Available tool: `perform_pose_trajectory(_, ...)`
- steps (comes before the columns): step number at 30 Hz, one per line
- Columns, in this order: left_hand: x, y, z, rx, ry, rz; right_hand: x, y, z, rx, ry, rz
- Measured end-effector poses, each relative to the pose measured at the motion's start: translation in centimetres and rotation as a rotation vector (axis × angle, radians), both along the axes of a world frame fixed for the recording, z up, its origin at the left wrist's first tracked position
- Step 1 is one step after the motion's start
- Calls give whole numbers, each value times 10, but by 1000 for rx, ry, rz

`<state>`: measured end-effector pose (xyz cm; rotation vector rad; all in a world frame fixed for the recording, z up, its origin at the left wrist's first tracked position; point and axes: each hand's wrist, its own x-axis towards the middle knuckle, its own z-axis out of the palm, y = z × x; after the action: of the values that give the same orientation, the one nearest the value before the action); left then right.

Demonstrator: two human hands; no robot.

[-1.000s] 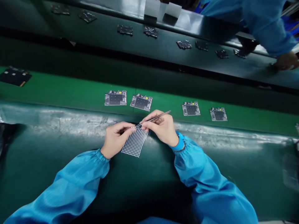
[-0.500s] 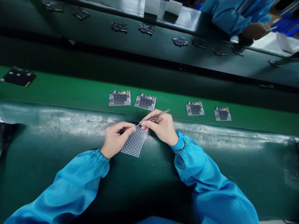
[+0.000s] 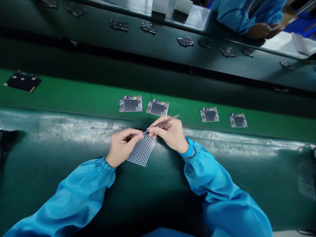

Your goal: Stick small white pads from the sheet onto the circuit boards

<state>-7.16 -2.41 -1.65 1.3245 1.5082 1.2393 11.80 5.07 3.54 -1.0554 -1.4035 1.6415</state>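
Note:
My right hand (image 3: 170, 134) pinches slim steel tweezers (image 3: 163, 123), their tips reaching my left fingertips. My left hand (image 3: 122, 147) is curled just above a perforated sheet with a grid of small white dots (image 3: 142, 151), and whatever its fingers pinch is too small to tell. The sheet lies flat on the dark green bench mat (image 3: 61, 184), its upper end hidden under my hands. Just beyond my fingers, several circuit boards with dark square centres (image 3: 157, 107) rest on a green conveyor belt (image 3: 98, 95).
A second, darker belt (image 3: 172, 54) beyond carries several dark board parts. A co-worker's blue sleeve and hands (image 3: 261, 31) are at the top right. White blocks (image 3: 160, 6) stand at the far edge. A black board (image 3: 22, 81) lies on the green belt at the left.
The boards on the green belt have shifted right, while the parts on the far belt have shifted left. The co-worker's hands have moved up and left. My hands and the sheet hold their places.

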Motion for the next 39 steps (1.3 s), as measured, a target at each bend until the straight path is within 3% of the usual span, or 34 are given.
perform_pose_trajectory(12,0,1,3,4,3,-11,4,3,2,-9,2,-19)
perform_pose_trajectory(18,0,-2,4,-8,45,9,24,67,-23,128,-67,-258)
perform_pose_trajectory(23,-1,-2,5,5,57,10,36,110,-48,122,-109,-312)
perform_pose_trajectory(39,-1,-4,5,-41,84,35,53,118,-62,127,-196,-350)
